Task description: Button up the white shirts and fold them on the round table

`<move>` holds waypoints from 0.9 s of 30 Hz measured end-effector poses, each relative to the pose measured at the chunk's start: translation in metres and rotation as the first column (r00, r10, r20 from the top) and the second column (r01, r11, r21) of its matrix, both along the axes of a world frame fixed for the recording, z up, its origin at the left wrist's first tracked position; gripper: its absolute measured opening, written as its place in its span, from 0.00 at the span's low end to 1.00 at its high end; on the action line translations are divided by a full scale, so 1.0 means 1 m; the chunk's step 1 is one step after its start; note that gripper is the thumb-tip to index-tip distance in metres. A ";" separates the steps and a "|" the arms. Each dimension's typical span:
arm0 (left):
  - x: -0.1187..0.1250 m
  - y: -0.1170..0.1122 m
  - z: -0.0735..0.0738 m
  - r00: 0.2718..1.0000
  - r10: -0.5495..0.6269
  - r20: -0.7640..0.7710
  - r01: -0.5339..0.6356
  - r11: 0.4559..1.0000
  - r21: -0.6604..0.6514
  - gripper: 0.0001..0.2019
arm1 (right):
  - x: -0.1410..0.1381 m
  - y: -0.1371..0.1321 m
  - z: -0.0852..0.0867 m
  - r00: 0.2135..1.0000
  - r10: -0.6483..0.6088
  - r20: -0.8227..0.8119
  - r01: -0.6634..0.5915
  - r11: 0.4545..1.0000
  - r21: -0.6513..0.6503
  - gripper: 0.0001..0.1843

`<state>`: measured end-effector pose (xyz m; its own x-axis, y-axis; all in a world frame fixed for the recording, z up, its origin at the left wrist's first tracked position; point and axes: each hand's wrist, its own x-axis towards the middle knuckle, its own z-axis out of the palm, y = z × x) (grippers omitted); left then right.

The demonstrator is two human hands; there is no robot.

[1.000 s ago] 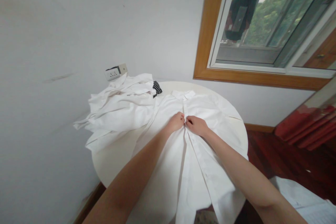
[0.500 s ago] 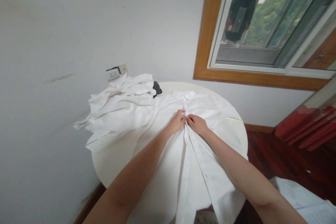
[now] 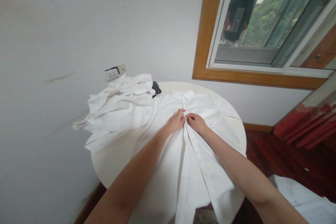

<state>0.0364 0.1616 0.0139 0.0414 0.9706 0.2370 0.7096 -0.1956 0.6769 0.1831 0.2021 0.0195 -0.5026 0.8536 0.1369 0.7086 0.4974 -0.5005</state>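
A white button-up shirt (image 3: pixel 162 157) lies front up on the round table, its collar (image 3: pixel 182 95) towards the wall. Below the chest its two front edges spread apart, with small buttons along the right-hand one. My left hand (image 3: pixel 177 120) pinches the front placket from the left. Close against it, my right hand (image 3: pixel 195 121) grips the placket's other side, fingertips nearly meeting the left ones. Any button between the fingertips is too small and covered to make out.
Crumpled white clothes (image 3: pixel 120 108) are heaped on the table's left, beside a black striped cloth (image 3: pixel 156 89). The round white table (image 3: pixel 110 161) stands near the wall, below a power socket (image 3: pixel 111 74) and a wood-framed window (image 3: pixel 206 73). Red curtains (image 3: pixel 301 127) hang at right.
Both hands stay at the same spot on the placket, with only slight finger movement. The whole view has shifted a little.
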 end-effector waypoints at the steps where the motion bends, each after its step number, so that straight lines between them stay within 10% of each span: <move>1: 0.000 -0.001 0.001 1.000 0.003 -0.012 -0.004 1.000 -0.006 0.18 | 0.000 0.002 -0.002 0.999 0.007 -0.036 -0.008 1.000 -0.014 0.21; 8: -0.007 -0.003 0.003 0.984 0.116 -0.138 -0.110 0.993 0.052 0.17 | 0.004 0.005 -0.006 0.986 0.032 -0.166 -0.043 0.997 -0.059 0.26; 15: -0.024 -0.001 -0.007 0.907 0.264 -0.329 -0.210 0.959 0.190 0.17 | 0.025 0.010 0.003 0.986 -0.166 0.013 0.156 0.946 0.284 0.20; 27: -0.032 0.022 -0.017 0.882 0.232 -0.411 -0.207 0.973 0.104 0.22 | 0.018 0.045 -0.016 0.910 -0.153 0.386 0.138 0.988 0.067 0.37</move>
<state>0.0043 0.1831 -0.0031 -0.0637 0.9521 0.2990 0.9532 -0.0307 0.3009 0.2013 0.2470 0.0030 -0.3931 0.9194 -0.0111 0.9093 0.3869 -0.1535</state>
